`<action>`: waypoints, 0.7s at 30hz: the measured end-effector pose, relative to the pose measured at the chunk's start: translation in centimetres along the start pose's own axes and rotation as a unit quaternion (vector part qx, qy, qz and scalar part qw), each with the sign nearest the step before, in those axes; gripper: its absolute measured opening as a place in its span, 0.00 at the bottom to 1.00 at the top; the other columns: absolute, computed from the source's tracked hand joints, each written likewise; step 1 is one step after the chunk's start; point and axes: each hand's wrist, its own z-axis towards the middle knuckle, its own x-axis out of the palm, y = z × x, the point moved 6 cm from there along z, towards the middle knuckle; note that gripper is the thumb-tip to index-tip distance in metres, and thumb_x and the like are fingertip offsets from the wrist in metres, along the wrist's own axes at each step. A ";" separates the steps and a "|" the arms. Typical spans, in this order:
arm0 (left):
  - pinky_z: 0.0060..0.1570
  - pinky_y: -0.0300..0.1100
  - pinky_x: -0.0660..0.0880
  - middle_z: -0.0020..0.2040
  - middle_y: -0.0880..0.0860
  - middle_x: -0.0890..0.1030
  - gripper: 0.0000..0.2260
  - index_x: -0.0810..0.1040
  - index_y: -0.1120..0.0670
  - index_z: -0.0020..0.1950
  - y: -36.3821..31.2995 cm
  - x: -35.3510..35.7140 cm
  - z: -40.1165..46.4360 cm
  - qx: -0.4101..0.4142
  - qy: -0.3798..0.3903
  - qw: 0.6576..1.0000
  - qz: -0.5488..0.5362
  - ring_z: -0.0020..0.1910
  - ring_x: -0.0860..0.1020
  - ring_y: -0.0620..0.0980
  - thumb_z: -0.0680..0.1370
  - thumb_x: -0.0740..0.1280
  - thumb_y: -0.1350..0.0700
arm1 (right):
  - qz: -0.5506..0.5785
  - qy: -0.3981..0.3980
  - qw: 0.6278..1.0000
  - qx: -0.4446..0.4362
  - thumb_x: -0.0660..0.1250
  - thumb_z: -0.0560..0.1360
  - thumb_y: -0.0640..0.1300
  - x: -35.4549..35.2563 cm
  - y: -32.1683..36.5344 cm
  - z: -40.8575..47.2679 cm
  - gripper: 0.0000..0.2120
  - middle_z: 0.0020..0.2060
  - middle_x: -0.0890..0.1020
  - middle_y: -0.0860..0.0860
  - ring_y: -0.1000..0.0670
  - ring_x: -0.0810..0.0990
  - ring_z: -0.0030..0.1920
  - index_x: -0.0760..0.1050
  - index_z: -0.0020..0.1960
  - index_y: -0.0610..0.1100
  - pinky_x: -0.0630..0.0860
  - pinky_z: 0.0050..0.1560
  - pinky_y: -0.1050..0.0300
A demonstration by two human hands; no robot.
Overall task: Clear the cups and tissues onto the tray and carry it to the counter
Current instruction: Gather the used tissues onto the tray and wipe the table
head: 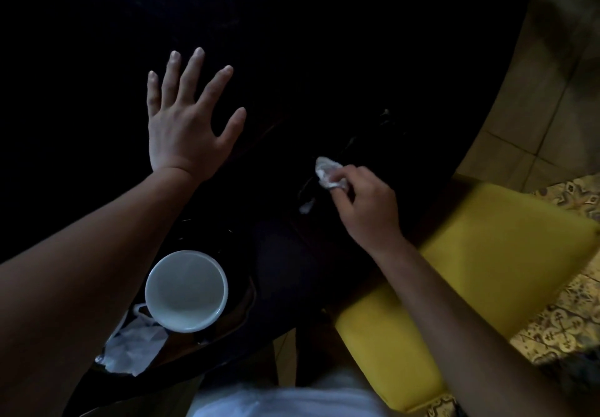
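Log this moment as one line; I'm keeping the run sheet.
left hand: open, spread | right hand: pinching crumpled tissue | white cup: on tray, tissue beside | stage: clearing

Legible text: none. White cup (pixel 186 290): plain, no print, no logo. Crumpled tissue (pixel 130 348): unmarked. Yellow chair seat (pixel 480 270): no label or tag. Floor tiles (pixel 558 322): ornamental pattern only, no lettering. Dark worktop (pixel 324 59): too dim to read any marking.
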 end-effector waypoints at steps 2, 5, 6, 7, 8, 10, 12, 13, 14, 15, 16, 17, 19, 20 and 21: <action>0.80 0.59 0.45 0.84 0.51 0.57 0.28 0.64 0.44 0.80 0.0 0.0 0.0 0.000 -0.002 1.000 0.004 0.83 0.51 0.57 0.82 0.57 0.36 | 0.032 0.000 0.999 -0.005 0.71 0.74 0.41 0.2 1.1 -1.4 0.06 0.42 0.80 0.51 0.50 0.80 0.40 0.80 0.51 0.47 0.77 0.41 0.54; 0.80 0.59 0.45 0.84 0.51 0.57 0.28 0.64 0.43 0.80 -0.1 0.1 0.0 0.000 0.000 1.000 0.002 0.83 0.51 0.57 0.82 0.57 0.36 | 0.044 0.031 0.998 -0.031 0.71 0.73 0.41 1.8 2.4 -3.4 0.06 0.42 0.80 0.51 0.49 0.81 0.39 0.80 0.50 0.47 0.80 0.39 0.53; 0.80 0.59 0.45 0.84 0.51 0.57 0.28 0.64 0.43 0.80 -0.1 0.1 0.0 -0.001 0.001 1.000 0.002 0.83 0.50 0.57 0.82 0.57 0.36 | 0.040 0.043 0.998 -0.039 0.70 0.74 0.41 2.5 2.7 -3.8 0.06 0.42 0.80 0.51 0.49 0.82 0.38 0.80 0.50 0.47 0.80 0.37 0.52; 0.80 0.60 0.45 0.84 0.51 0.57 0.28 0.64 0.43 0.80 0.0 0.2 0.0 -0.001 0.001 1.000 0.003 0.83 0.50 0.57 0.82 0.57 0.36 | 0.032 0.049 0.997 -0.047 0.69 0.74 0.42 3.0 2.9 -4.0 0.06 0.42 0.80 0.51 0.48 0.82 0.37 0.80 0.50 0.47 0.81 0.35 0.50; 0.80 0.60 0.45 0.84 0.52 0.57 0.28 0.64 0.43 0.80 0.0 0.1 0.0 0.000 0.000 1.000 0.004 0.83 0.50 0.57 0.82 0.56 0.36 | 0.020 0.048 0.997 -0.053 0.67 0.75 0.43 3.2 2.9 -3.8 0.06 0.42 0.80 0.50 0.47 0.82 0.36 0.80 0.51 0.47 0.81 0.34 0.49; 0.80 0.60 0.45 0.84 0.52 0.57 0.28 0.65 0.44 0.80 0.0 0.1 0.0 0.002 0.000 1.000 0.001 0.83 0.51 0.57 0.82 0.57 0.36 | -0.012 0.027 0.998 -0.051 0.62 0.74 0.46 2.7 2.3 -2.7 0.10 0.43 0.80 0.48 0.43 0.82 0.37 0.80 0.52 0.46 0.81 0.33 0.48; 0.80 0.59 0.45 0.84 0.52 0.57 0.27 0.64 0.44 0.80 0.1 0.1 0.0 0.001 0.001 1.000 0.001 0.83 0.50 0.57 0.82 0.57 0.36 | -0.042 -0.014 0.999 -0.021 0.60 0.73 0.48 1.2 1.0 -0.5 0.14 0.45 0.80 0.47 0.40 0.82 0.41 0.80 0.53 0.47 0.80 0.36 0.47; 0.80 0.59 0.45 0.84 0.51 0.57 0.27 0.64 0.44 0.80 0.1 0.1 0.0 0.000 0.001 1.000 0.002 0.83 0.50 0.57 0.82 0.57 0.36 | -0.052 -0.034 0.998 0.000 0.60 0.74 0.47 0.3 0.0 0.8 0.13 0.45 0.80 0.46 0.39 0.82 0.42 0.79 0.53 0.46 0.79 0.37 0.48; 0.80 0.59 0.45 0.84 0.51 0.57 0.27 0.64 0.43 0.80 0.0 0.1 0.0 -0.001 0.001 1.000 0.001 0.83 0.50 0.57 0.82 0.57 0.36 | -0.056 -0.051 0.997 0.022 0.61 0.74 0.46 -0.7 -1.0 2.1 0.12 0.46 0.80 0.46 0.39 0.82 0.44 0.79 0.53 0.46 0.78 0.39 0.48; 0.80 0.59 0.45 0.84 0.51 0.57 0.27 0.64 0.44 0.80 0.0 0.0 0.0 -0.001 0.000 1.000 -0.001 0.83 0.50 0.57 0.82 0.57 0.36 | -0.051 -0.067 0.996 0.040 0.63 0.74 0.45 -1.7 -2.0 3.2 0.10 0.46 0.81 0.45 0.39 0.81 0.45 0.79 0.53 0.45 0.76 0.40 0.49; 0.80 0.59 0.45 0.84 0.51 0.57 0.27 0.65 0.44 0.80 0.0 0.0 0.0 -0.001 -0.001 1.000 -0.003 0.83 0.50 0.57 0.82 0.57 0.36 | -0.041 -0.083 0.994 0.052 0.64 0.75 0.45 -2.6 -2.9 4.2 0.09 0.46 0.82 0.45 0.40 0.81 0.46 0.80 0.52 0.45 0.76 0.42 0.49; 0.80 0.59 0.45 0.84 0.51 0.57 0.27 0.65 0.44 0.80 0.0 0.0 0.0 0.000 -0.002 1.000 -0.004 0.83 0.51 0.57 0.82 0.57 0.36 | -0.026 -0.101 0.993 0.062 0.65 0.75 0.45 -3.6 -3.6 5.0 0.08 0.46 0.83 0.46 0.41 0.82 0.47 0.80 0.51 0.45 0.77 0.43 0.49; 0.80 0.59 0.44 0.84 0.51 0.57 0.27 0.65 0.44 0.80 0.0 0.0 -0.1 0.001 -0.002 1.000 -0.003 0.83 0.50 0.57 0.82 0.57 0.36 | 0.012 -0.137 0.988 0.074 0.65 0.77 0.45 -5.3 -4.6 6.4 0.07 0.45 0.84 0.47 0.45 0.82 0.47 0.80 0.51 0.45 0.77 0.47 0.51; 0.80 0.59 0.44 0.84 0.51 0.57 0.27 0.65 0.44 0.80 0.0 0.0 -0.1 0.001 -0.001 1.000 -0.001 0.83 0.50 0.57 0.82 0.57 0.36 | 0.029 -0.151 0.985 0.080 0.65 0.77 0.46 -6.0 -4.9 7.0 0.07 0.46 0.84 0.47 0.48 0.82 0.47 0.80 0.51 0.45 0.76 0.48 0.54; 0.80 0.58 0.44 0.84 0.51 0.57 0.27 0.64 0.44 0.80 0.0 0.1 -0.1 0.002 0.002 1.000 0.000 0.83 0.50 0.57 0.82 0.57 0.36 | 0.040 -0.159 0.983 0.088 0.65 0.78 0.46 -6.4 -5.3 7.6 0.07 0.47 0.84 0.48 0.49 0.82 0.48 0.80 0.52 0.45 0.75 0.48 0.57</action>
